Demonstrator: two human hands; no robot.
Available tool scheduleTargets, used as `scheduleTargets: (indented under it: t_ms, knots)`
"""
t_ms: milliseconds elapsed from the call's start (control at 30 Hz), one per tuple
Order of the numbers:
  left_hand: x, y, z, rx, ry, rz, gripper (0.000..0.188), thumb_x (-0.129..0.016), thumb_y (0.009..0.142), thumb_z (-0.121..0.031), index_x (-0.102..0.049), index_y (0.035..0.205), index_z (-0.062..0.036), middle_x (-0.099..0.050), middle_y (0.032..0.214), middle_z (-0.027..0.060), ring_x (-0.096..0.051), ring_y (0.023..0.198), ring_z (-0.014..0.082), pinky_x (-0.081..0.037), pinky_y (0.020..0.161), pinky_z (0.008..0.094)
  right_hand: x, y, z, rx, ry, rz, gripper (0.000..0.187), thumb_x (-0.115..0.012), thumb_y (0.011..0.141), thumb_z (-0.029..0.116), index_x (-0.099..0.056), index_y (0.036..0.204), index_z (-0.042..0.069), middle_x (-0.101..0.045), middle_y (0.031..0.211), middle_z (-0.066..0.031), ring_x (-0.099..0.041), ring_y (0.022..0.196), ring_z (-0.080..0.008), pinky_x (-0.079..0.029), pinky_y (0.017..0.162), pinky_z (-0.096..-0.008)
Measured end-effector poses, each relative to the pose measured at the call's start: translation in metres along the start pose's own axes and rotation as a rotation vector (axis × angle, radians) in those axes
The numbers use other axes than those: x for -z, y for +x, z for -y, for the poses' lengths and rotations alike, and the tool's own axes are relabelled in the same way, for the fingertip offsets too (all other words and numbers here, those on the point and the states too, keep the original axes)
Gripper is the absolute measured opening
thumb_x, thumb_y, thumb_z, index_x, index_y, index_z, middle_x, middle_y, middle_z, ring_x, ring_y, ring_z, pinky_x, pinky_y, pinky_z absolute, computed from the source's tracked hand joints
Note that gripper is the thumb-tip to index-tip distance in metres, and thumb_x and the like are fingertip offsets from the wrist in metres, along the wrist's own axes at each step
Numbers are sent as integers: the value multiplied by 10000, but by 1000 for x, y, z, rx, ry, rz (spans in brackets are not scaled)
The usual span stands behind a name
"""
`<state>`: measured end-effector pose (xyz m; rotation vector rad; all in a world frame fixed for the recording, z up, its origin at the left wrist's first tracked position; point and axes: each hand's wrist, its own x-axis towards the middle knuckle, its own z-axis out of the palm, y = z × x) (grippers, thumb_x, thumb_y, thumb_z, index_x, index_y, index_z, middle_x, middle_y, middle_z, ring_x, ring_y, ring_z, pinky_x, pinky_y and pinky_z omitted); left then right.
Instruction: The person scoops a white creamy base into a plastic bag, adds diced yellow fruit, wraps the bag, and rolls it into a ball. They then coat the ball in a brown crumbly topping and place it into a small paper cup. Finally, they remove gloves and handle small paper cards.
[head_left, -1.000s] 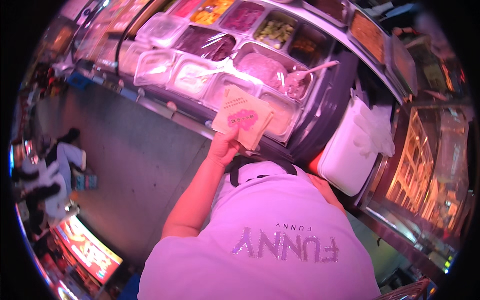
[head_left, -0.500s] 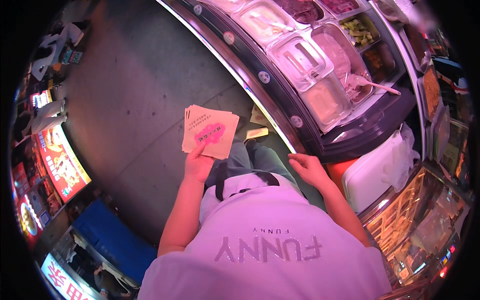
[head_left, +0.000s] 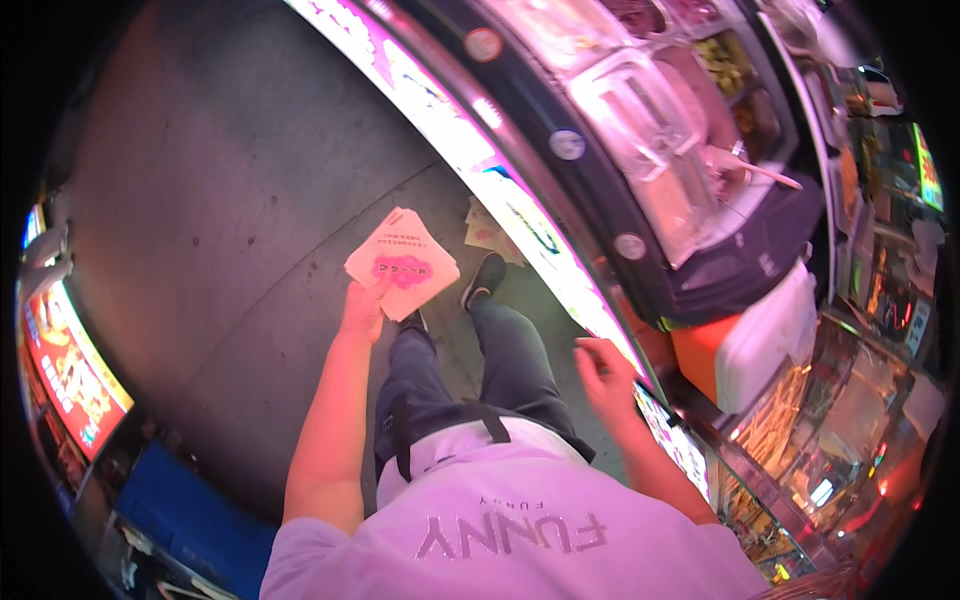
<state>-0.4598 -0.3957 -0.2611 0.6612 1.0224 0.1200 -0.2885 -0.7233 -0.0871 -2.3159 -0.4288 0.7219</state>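
Observation:
My left hand is closed on a fanned stack of square paper bags, its thumb lying over the front one. A pink printed patch with dark characters marks the front bag. The stack is held out above the floor, left of my feet. On the other side, my right hand hangs beside the lit front of the food counter. Its fingers are loosely bent and apart, with nothing visible in them. More pale printed papers lie low down beside the counter's base, near my shoe.
Metal food trays sit in the counter top, a pale-handled utensil in one. A white box stands right of my right hand, above an orange surface. Skewer-like sticks lie farther right. A blue panel is at lower left.
My view has shifted, showing more of the counter's lit front and my legs. The bag stack has turned and moved slightly left in view. My right hand is lower, beside the counter.

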Motion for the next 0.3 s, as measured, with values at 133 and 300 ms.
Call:
scheduleTargets:
  t_ms: [133,300]
  knots:
    - [47,5,44,216,220,57,307,-672,952,-77,-620,1247,-9,-690,1162,82,-684,1014,172,-567,892,344,-142,44,-47,-421,340,370,587,-775,906,292,-560,1372,8,-664,1204,-139,-666,1049,-194,-536,891,-313]
    - [63,31,111,247,180,177,385,-670,950,-74,-582,1320,-12,-690,1182,67,-663,1051,151,-517,984,344,-254,132,-56,-604,583,760,998,-765,907,326,-114,1616,61,-401,1538,-257,-484,1376,-314,-361,1152,-409]
